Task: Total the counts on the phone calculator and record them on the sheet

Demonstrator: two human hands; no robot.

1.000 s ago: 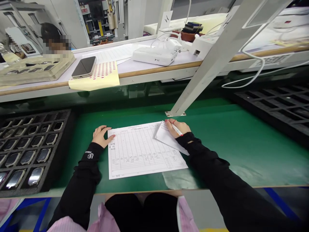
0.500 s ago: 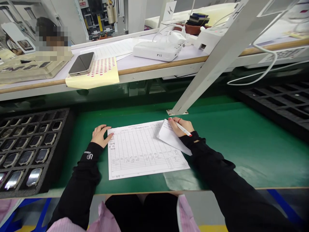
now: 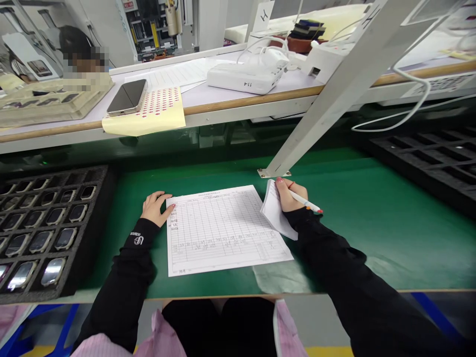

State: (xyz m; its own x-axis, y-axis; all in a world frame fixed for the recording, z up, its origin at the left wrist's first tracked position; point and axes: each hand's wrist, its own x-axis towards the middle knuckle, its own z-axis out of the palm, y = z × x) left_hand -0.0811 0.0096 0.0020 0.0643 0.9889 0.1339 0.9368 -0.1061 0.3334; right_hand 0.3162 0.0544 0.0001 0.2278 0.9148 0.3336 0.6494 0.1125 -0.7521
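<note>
A printed form (image 3: 223, 233) with a grid and handwriting lies on the green work surface (image 3: 390, 233) in front of me. At its upper left corner my left hand (image 3: 156, 208) rests with fingers spread, the fingertips on the paper's edge. My right hand (image 3: 292, 194) is closed around a white pen (image 3: 307, 202) with a red end. Under that hand is a small white notepad (image 3: 273, 210), its lower part lying over the form's right edge. The pen's tip is hidden by my fingers.
A black foam tray (image 3: 55, 223) of watch-like cases stands at left, another dark tray (image 3: 435, 163) at right. A slanted white post (image 3: 323, 104) meets the surface behind my right hand. The shelf holds a phone (image 3: 128, 96) and white power strip (image 3: 241, 79). A person (image 3: 76, 47) sits beyond.
My right hand has moved right with the pen, and the notepad has shifted right with it, uncovering more of the form. My left hand stays in place.
</note>
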